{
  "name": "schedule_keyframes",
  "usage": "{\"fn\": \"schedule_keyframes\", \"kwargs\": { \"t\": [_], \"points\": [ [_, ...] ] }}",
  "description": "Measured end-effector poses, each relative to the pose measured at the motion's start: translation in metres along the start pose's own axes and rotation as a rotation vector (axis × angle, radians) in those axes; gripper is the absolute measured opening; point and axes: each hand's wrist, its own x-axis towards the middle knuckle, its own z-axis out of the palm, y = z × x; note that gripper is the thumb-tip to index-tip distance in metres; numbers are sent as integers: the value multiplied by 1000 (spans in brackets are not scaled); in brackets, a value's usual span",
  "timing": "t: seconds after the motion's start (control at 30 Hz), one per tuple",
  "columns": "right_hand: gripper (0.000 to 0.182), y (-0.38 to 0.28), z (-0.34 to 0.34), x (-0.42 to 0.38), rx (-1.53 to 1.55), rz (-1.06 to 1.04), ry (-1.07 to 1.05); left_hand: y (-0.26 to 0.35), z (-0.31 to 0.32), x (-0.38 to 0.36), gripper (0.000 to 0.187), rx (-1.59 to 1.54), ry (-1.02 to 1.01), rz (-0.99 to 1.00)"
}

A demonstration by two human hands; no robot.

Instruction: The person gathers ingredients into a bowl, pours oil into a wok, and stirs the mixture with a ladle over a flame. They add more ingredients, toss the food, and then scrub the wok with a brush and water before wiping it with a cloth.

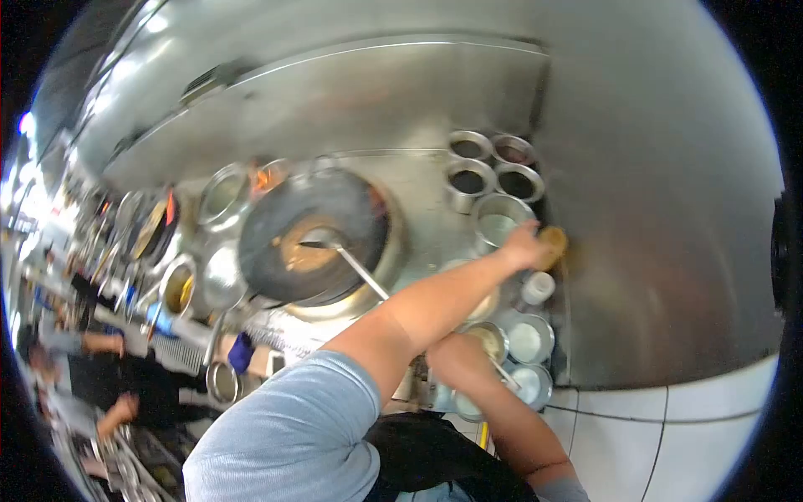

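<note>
My left hand reaches across to the right side of the steel counter, its fingers round a blurred yellow-brown round item. Just left of it stands a large metal pot, and a white-capped container is just below. My right hand is under my left forearm beside the bowls; its fingers are hidden, so its grip cannot be made out. A ladle rests in a dark wok over brown food or liquid, its handle running behind my left forearm.
Several metal pots with dark contents stand at the back right. Bowls of white contents sit nearer, one with a spoon. A steel wall bounds the right. Pans, a strainer and people are at left.
</note>
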Motion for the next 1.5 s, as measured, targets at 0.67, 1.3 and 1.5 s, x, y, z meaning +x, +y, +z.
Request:
{"fn": "schedule_keyframes", "kwargs": {
  "t": [0.67,1.3,1.5],
  "points": [
    [57,-139,20,101,-351,131,122,-176,-337,-419,19,237,565,197],
    [50,-194,66,81,120,496,446,-237,-386,-479,20,105,364,138],
    [53,-173,98,128,146,336,437,-255,-373,-514,20,119,391,1]
  ]
}}
